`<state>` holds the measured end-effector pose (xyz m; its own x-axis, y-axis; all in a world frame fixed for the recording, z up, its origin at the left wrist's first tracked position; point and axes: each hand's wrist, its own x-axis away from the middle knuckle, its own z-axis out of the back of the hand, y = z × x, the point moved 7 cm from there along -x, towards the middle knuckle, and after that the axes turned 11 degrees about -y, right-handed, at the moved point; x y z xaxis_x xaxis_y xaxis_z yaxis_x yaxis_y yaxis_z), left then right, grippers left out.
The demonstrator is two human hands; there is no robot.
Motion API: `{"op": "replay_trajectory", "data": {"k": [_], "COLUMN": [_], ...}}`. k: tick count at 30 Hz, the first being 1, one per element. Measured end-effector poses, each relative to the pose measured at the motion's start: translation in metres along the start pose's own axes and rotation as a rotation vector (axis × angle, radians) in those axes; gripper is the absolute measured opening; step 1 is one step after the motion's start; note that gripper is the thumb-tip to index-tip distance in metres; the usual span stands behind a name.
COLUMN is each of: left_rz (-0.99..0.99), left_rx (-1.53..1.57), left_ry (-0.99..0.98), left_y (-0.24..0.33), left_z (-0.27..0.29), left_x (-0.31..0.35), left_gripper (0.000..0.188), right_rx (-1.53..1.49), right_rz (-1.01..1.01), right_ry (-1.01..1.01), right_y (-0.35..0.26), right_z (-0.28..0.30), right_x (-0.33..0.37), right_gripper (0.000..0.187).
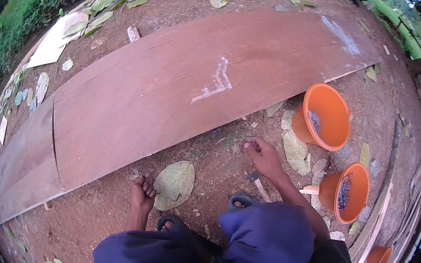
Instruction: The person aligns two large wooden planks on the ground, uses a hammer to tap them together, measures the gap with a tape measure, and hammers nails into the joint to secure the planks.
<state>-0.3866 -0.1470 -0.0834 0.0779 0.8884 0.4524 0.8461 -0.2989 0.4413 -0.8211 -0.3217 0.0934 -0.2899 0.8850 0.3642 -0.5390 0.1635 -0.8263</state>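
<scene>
Brown wood, one long board, is lying just beyond the left hand, which is hanging at the lower centre of the frame with its fingers loosely folded; whether something small is sitting in them, I cannot tell. Nearer to the middle, the right hand is reaching forward with curled fingers, and again I cannot see if it is pinching anything. Neither hand is visibly pressing on the board, so the ground alone seems to be supporting it.

Below the right forearm a hammer is lying with its head showing, perhaps because this spot is keeping it close to that hand. Between the hands and sandals, a big dry leaf is resting on the soil (surely by chance, as many others are lying around).

Farther to the right, an upper orange bucket and a lower orange bucket are holding grey nails, probably standing on this side so that the right arm is not stretching much. A smaller bucket is standing at the lower right. The board is crossing the frame diagonally, from lower left to upper right.
</scene>
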Motion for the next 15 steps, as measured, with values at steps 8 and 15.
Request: {"op": "replay_trajectory", "data": {"k": [8,15], "left_rz": [-0.321,-0.410], "left_rx": [0.742,0.927], "left_ry": [0.435,0.254], "left_y": [0.008,0.028], "left_z": [-0.037,-0.015], "left_x": [-0.076,-0.123], "left_gripper": [0.037,0.039], "right_rx": [0.695,0.774], "right_rz": [-0.359,-0.487], "right_ry": [0.048,0.025], "right_y": [0.156,0.199], "right_z": [-0.034,-0.066], "right_x": [0.169,0.200], "right_gripper": [0.046,0.050]}}
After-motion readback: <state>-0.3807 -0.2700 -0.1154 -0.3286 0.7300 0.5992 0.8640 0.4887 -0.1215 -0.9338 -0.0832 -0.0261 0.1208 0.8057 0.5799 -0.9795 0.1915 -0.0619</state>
